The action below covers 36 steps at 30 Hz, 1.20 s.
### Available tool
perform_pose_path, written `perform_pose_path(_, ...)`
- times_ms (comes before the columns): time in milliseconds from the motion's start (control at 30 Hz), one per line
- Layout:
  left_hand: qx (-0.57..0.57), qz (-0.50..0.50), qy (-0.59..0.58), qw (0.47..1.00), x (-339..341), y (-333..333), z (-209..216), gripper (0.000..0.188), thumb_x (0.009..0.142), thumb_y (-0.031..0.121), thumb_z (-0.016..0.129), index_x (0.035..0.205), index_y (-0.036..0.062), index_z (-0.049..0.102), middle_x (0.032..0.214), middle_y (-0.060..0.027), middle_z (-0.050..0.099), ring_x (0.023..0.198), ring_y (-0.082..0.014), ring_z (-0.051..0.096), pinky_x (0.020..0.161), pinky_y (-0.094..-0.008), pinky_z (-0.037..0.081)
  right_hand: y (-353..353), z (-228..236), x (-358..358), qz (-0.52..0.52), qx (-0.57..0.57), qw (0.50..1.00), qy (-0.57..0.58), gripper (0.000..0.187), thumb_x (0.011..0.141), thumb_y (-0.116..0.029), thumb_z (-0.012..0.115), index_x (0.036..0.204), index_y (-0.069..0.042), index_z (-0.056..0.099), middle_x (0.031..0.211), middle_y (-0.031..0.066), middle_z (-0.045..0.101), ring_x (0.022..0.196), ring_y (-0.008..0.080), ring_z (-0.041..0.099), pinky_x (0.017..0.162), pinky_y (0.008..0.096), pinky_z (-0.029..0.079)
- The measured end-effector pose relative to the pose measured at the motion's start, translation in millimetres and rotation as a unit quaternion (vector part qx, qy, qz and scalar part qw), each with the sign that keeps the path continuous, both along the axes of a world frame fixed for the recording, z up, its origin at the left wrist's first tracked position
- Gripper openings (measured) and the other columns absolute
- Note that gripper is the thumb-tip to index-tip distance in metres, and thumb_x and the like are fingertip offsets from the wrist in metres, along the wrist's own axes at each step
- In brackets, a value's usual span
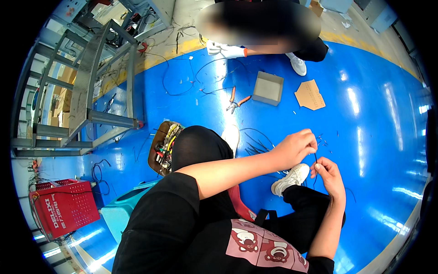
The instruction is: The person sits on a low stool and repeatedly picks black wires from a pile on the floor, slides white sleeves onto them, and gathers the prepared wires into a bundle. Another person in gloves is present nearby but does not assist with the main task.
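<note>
Between my hands runs a thin black wire (315, 158), its lower end hanging below the fingers. My left hand (299, 147) reaches across from the left and pinches the wire's upper part. A little lower and to the right, my right hand (329, 177) grips it between thumb and fingers. Several cut black cables (259, 148) lie on the blue floor left of my left hand. Small dark scraps (325, 140) are scattered just beyond the hands. Farther off lie pliers with orange handles (237, 101), their jaws apart.
Beyond the pliers stand a grey open box (268, 88) and a torn cardboard piece (310, 95). Another person's white-gloved hand (226, 50) is at the top. At left are a metal frame rack (89, 91), a red perforated crate (64, 208), a teal stool (123, 208) and a tool bin (157, 148).
</note>
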<state>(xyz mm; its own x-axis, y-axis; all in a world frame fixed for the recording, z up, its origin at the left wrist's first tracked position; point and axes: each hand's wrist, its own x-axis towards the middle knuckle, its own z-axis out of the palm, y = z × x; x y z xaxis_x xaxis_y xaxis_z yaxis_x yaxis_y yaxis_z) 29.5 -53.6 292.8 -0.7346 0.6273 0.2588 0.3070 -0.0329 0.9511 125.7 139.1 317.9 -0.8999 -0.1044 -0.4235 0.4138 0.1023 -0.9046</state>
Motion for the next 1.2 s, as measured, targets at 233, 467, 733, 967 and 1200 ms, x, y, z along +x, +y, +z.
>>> perform_pose_path(233, 0.013, 0.006, -0.054, 0.998, -1.9, -2.0, -0.2, 0.011, 0.089, 0.011, 0.059, 0.089, 0.0004, 0.056, 0.084, -0.0098, 0.052, 0.072, -0.0194, 0.055, 0.066, -0.0327, 0.045, -0.7, -2.7, 1.3, 0.004, 0.012, 1.0, -0.006, 0.016, 0.095, -0.008, 0.053, 0.088, 0.003, 0.062, 0.077, 0.0061, 0.063, 0.072, 0.0122, 0.06, 0.069, 0.0272, 0.049)
perform_pose_path(467, 0.025, 0.005, -0.054, 0.998, 0.0, -2.3, -1.3, 0.012, 0.09, 0.012, 0.056, 0.088, 0.0006, 0.055, 0.087, -0.0117, 0.052, 0.077, -0.0235, 0.056, 0.069, -0.0353, 0.045, 2.4, -5.8, 1.1, 0.02, 0.033, 0.999, -0.004, 0.017, 0.095, -0.01, 0.053, 0.087, 0.003, 0.061, 0.075, 0.0062, 0.064, 0.071, 0.0126, 0.06, 0.069, 0.0269, 0.048)
perform_pose_path(733, 0.022, 0.007, -0.076, 0.997, 2.2, -5.6, 3.9, 0.01, 0.089, 0.01, 0.056, 0.088, 0.0002, 0.054, 0.089, -0.0121, 0.053, 0.081, -0.0269, 0.056, 0.072, -0.0378, 0.046, -0.6, -6.9, 3.6, 0.006, 0.03, 0.999, 0.01, 0.017, 0.096, -0.01, 0.052, 0.089, 0.002, 0.062, 0.074, 0.0059, 0.064, 0.068, 0.0121, 0.059, 0.066, 0.0258, 0.047)
perform_pose_path(967, 0.005, 0.012, -0.044, 0.999, -1.3, -2.2, 1.2, 0.01, 0.089, 0.01, 0.055, 0.089, 0.0003, 0.055, 0.091, -0.0129, 0.054, 0.082, -0.0279, 0.057, 0.073, -0.0383, 0.046, 5.3, -7.9, 4.7, 0.003, 0.007, 1.0, 0.002, 0.017, 0.096, -0.01, 0.053, 0.087, 0.002, 0.061, 0.075, 0.0068, 0.064, 0.067, 0.0124, 0.059, 0.066, 0.0264, 0.048)
perform_pose_path(1200, 0.0, 0.004, -0.053, 0.999, -1.7, -4.0, 1.1, 0.011, 0.09, 0.011, 0.056, 0.089, 0.001, 0.053, 0.088, -0.0124, 0.053, 0.08, -0.0265, 0.057, 0.07, -0.0372, 0.046, 2.8, -6.5, -1.6, 0.017, 0.012, 1.0, -0.005, 0.016, 0.095, -0.008, 0.054, 0.087, 0.003, 0.062, 0.075, 0.0059, 0.064, 0.071, 0.0125, 0.06, 0.068, 0.0269, 0.048)
